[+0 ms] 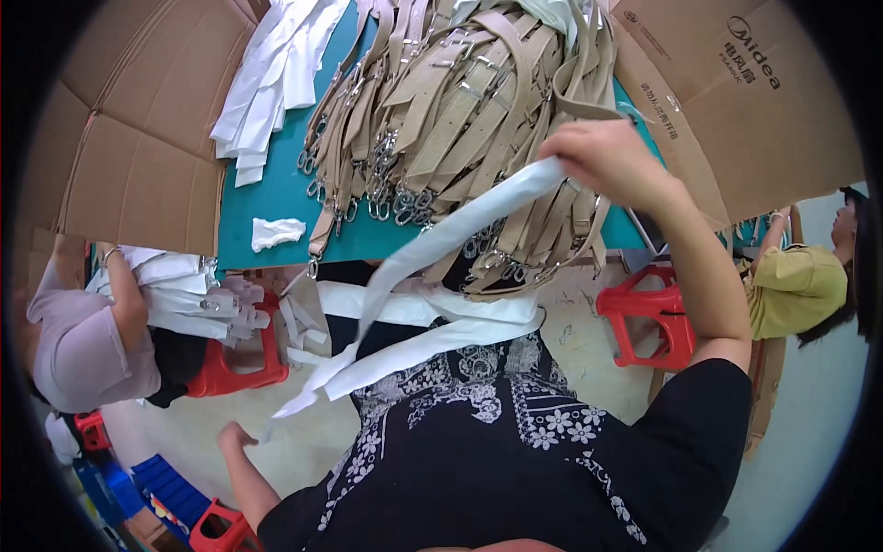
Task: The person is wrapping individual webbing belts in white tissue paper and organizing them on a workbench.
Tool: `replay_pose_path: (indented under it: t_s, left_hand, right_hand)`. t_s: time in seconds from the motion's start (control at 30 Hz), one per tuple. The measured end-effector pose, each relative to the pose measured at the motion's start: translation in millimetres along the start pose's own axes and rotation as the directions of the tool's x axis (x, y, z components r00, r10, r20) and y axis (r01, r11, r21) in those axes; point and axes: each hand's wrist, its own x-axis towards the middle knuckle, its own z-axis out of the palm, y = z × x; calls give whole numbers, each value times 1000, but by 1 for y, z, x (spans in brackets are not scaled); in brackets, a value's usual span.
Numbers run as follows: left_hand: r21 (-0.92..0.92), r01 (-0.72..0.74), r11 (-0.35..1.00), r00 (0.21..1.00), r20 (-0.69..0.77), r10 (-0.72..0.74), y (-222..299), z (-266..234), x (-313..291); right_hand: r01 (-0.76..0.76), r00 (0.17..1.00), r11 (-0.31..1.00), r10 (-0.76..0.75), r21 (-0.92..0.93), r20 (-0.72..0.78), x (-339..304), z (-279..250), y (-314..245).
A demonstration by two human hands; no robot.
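Note:
My right hand (602, 158) is raised at the right edge of the strap pile, its fingers closed on one end of a long white strip (460, 219). From there the strip slopes down to the left across my lap, soft and slightly twisted. Out to the lower left is my left hand (237, 436), close to the strip's thin trailing end; its fingers are too small to read. More white strips (432, 350) lie over my lap. Beige straps (469, 120) with metal clips and buckles are heaped on the green table (267, 207), hanging over its near edge.
White strips (276, 83) and a crumpled white piece (278, 234) lie on the table's left. Cardboard (138, 175) stands left, and a cardboard box (736, 101) right. Two people (92, 350) sit nearby, left and right. Red stools (644, 317) stand on the floor.

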Motion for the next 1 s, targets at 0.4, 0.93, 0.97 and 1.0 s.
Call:
replay_pose_path:
  t_s: [0.4, 0.93, 0.97, 1.0]
  left_hand:
    - [364, 168, 916, 966, -247, -79, 148, 214, 569]
    - [195, 164, 967, 934, -345, -89, 128, 176, 534]
    - [241, 117, 963, 948, -315, -36, 130, 172, 532]
    - [286, 67, 956, 960, -281, 17, 133, 168, 529]
  right_hand:
    - [130, 941, 955, -203, 266, 270, 77, 10, -81]
    - [171, 886, 966, -237, 196, 398, 100, 35, -103]
    - [229, 877, 952, -292, 202, 382, 104, 47, -113]
    - [172, 896, 942, -271, 289, 351, 105, 56, -118]
